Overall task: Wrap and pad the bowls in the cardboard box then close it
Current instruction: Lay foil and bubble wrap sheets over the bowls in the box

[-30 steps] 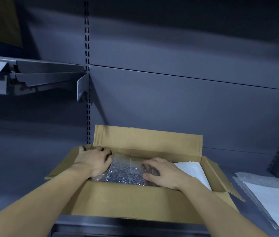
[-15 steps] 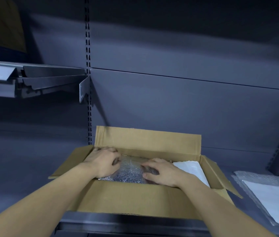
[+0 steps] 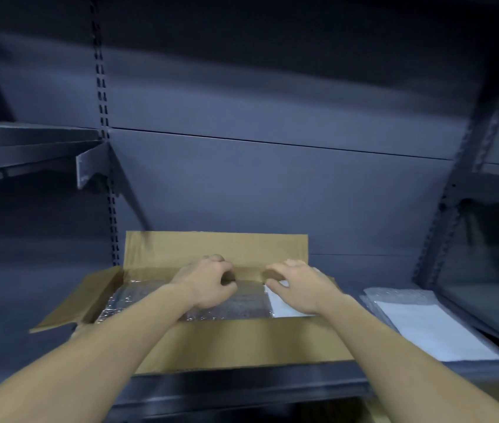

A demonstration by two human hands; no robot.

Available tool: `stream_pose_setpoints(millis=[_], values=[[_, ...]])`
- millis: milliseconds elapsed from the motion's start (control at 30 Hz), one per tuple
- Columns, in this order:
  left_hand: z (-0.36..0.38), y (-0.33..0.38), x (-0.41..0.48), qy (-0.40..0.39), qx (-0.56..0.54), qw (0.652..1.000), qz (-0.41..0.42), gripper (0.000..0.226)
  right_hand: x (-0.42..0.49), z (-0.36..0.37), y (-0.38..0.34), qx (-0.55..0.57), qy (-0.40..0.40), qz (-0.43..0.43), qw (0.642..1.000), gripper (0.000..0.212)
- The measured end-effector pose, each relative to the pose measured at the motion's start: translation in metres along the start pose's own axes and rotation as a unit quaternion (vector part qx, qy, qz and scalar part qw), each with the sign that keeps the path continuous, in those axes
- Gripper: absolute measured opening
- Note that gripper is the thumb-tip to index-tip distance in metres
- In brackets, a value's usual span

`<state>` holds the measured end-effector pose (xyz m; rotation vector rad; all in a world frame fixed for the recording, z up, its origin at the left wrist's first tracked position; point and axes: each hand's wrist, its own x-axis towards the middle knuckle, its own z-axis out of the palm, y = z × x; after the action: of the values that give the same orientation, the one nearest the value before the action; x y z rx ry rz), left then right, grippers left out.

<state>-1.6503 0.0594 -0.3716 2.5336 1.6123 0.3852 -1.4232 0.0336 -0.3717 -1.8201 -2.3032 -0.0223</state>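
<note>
A dark blue-grey metal shelf [image 3: 242,389] carries the open brown cardboard box [image 3: 242,343], and behind the box stands the shelving's flat back panel [image 3: 272,193]. A slotted upright [image 3: 104,123] rises above its left rear corner. Right of the box, on the same shelf, lies a stack of clear bubble wrap and white sheets [image 3: 434,331].

Inside the box, a sheet of silvery bubble wrap [image 3: 141,300] covers the left and middle, and a white flat sheet [image 3: 282,308] lies at the right end. The bowls are hidden from me.

My left hand [image 3: 208,283] is over the box's middle with fingers curled and thumb close to them; the blur keeps me from telling whether it pinches the wrap. My right hand [image 3: 300,285] is over the box's right rear, fingers loosely bent and spread, holding nothing.
</note>
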Motion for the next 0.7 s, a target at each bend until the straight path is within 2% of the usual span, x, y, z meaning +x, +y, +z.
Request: stream_pose_setpoints(millis=[133, 433, 567, 700], values=[[0.009, 0.04, 0.014, -0.004, -0.032, 0.999, 0.032, 0.046, -0.028, -0.016, 0.033, -0.012, 0.004, 0.05, 0.999, 0.045], [0.037, 0.146, 0.045, -0.016, -0.024, 0.992, 0.123, 0.033, -0.105, -0.042, 0.123, -0.015, 0.017, 0.156, 0.988, 0.047], [0.05, 0.192, 0.057, -0.03, -0.016, 0.985, 0.169, 0.045, -0.142, -0.051, 0.158, -0.025, 0.016, 0.197, 0.98, 0.045], [0.068, 0.234, 0.066, -0.029, -0.031, 0.977, 0.209, 0.042, -0.171, -0.047, 0.191, -0.029, 0.009, 0.227, 0.973, 0.041]])
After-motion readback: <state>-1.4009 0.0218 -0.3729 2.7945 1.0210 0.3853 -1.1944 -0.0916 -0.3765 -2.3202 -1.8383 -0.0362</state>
